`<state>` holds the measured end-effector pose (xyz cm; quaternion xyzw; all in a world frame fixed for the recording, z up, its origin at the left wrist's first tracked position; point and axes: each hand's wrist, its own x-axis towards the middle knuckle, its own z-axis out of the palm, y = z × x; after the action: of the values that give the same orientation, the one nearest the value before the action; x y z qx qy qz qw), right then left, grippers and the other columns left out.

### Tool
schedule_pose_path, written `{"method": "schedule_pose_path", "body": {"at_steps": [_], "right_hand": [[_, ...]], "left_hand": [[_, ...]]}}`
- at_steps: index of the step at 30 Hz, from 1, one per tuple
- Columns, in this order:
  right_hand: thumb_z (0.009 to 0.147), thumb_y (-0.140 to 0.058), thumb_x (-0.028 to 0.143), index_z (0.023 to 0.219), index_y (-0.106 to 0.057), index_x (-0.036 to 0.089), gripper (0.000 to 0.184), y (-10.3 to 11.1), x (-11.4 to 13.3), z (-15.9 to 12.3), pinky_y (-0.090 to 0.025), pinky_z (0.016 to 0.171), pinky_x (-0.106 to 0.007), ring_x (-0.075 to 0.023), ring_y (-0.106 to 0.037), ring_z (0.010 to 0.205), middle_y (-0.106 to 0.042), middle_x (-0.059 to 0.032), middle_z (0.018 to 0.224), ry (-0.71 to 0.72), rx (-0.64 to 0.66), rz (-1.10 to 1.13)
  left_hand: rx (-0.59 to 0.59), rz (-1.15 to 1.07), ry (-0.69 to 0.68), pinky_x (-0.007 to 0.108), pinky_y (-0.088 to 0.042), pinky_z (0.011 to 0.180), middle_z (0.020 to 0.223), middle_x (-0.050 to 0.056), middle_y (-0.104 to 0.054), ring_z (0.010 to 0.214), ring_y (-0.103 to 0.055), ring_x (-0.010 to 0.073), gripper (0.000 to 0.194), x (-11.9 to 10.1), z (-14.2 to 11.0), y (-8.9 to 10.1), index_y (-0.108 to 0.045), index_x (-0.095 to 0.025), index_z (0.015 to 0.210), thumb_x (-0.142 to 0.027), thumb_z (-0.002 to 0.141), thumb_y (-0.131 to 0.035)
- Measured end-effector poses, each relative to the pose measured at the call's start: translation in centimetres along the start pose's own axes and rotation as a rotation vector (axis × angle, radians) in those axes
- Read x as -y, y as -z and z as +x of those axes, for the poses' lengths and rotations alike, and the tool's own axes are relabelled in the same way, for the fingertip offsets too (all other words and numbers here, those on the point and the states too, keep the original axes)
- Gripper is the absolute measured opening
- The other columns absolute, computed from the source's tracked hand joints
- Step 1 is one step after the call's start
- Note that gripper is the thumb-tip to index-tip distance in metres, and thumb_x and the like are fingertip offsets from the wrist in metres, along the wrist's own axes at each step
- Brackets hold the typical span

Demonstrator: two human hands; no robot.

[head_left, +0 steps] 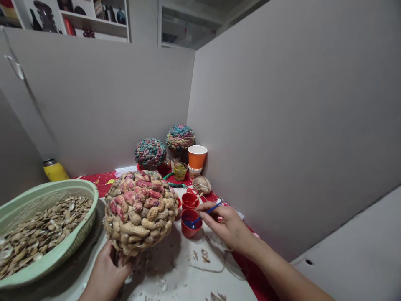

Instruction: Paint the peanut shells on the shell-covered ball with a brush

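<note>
Right hand (230,228): thumb and fingers pinched closed on a slender blue brush (208,212), its tip lowered into the front red cup (191,232), which contains dark blue liquid (188,222); left hand (108,267): fingers curled beneath the peanut-covered ball (140,213), holding it from below (the fingertips are hidden), the ball lying left of the cup and stained pink on its upper part; just behind the front cup, a second red cup (189,200); at far left, a green basket (67,246) of shells (50,225); towards the rear, two multicoloured balls (150,153) (180,137), with an orange cup (197,159) beside the right-hand one; behind the basket, a yellow bottle (55,170), tilted.
</note>
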<state>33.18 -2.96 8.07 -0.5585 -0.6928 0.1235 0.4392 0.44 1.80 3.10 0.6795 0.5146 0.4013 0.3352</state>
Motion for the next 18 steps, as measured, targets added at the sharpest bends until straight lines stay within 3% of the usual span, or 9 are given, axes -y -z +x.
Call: {"method": "schedule_pose_path", "body": {"at_steps": [5,8,14,18], "right_hand": [[0.081,-0.074,0.045,0.085,-0.074,0.016,0.030,0.8,-0.7,-0.6,-0.043,0.041,-0.021,-0.0106,-0.052,0.045,-0.062,0.0022,0.055,-0.321,-0.213,0.348],[0.073,-0.081,0.053,0.084,-0.071,0.015,0.040,1.2,-1.4,-1.0,-0.043,0.038,-0.021,-0.0100,-0.051,0.042,-0.060,0.0035,0.052,-0.440,-0.306,0.514],[0.070,-0.082,0.058,0.081,-0.068,0.017,0.044,2.6,-1.8,-1.1,-0.047,0.038,-0.023,-0.0118,-0.056,0.040,-0.063,0.0021,0.053,-0.415,-0.426,0.607],[0.073,-0.083,0.053,0.081,-0.070,0.019,0.037,4.1,0.8,0.0,-0.050,0.043,-0.023,-0.0122,-0.060,0.045,-0.066,0.0013,0.057,-0.303,-0.456,0.662]], "left_hand": [[-0.036,0.033,-0.009,0.040,-0.065,0.066,0.083,0.011,-0.086,0.076,-0.079,0.0341,0.032,-0.2,0.1,-0.2,-0.074,-0.020,0.088,-0.040,0.063,-0.074],[-0.036,0.049,0.005,0.042,-0.064,0.061,0.074,0.010,-0.084,0.069,-0.078,0.0351,0.027,-0.3,0.2,-0.2,-0.072,-0.022,0.077,-0.044,0.061,-0.073],[-0.048,0.061,0.015,0.042,-0.064,0.060,0.072,0.010,-0.084,0.070,-0.079,0.0368,0.027,-0.1,0.2,-0.2,-0.073,-0.021,0.074,-0.041,0.056,-0.074],[-0.054,-0.021,-0.001,0.037,-0.065,0.061,0.077,0.007,-0.085,0.071,-0.079,0.0321,0.026,-0.9,-0.1,-0.5,-0.073,-0.022,0.080,-0.037,0.059,-0.076]]}}
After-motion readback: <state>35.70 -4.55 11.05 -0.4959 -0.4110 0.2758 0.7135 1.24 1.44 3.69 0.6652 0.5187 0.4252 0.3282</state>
